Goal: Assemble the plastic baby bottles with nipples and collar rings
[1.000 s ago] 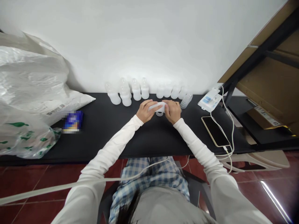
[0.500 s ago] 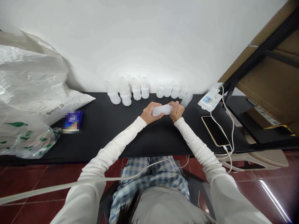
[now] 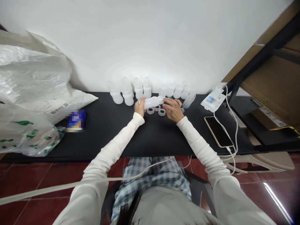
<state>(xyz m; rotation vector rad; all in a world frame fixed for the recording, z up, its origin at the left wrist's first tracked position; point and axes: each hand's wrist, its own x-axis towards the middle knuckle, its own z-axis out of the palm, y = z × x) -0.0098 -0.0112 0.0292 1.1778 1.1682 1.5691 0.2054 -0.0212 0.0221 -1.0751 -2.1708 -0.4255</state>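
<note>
My left hand [image 3: 140, 107] is wrapped round the base of a white baby bottle [image 3: 152, 102], which lies tilted on its side in the air with its neck to the right. My right hand [image 3: 172, 108] is at the neck end, its fingers stretched and spread by the tip; whether they touch it I cannot tell. Below the bottle several whitish screw rings [image 3: 161, 112] lie on the black table [image 3: 150, 137]. Beside my right hand are a stack of clear caps [image 3: 188, 100] and a small clear piece [image 3: 182, 110], partly hidden.
Several capped bottles [image 3: 127, 93] stand along the wall on the left, and several uncapped white ones [image 3: 178, 91] on the right. A phone [image 3: 218, 132] with a cable and a white box [image 3: 213, 99] lie at right. Plastic bags [image 3: 32, 125] and a blue packet [image 3: 76, 120] are at left.
The bottle has moved left with my left hand, its neck end now showing. My right hand has loosened from a closed grip and spread its fingers. The rings have come into sight.
</note>
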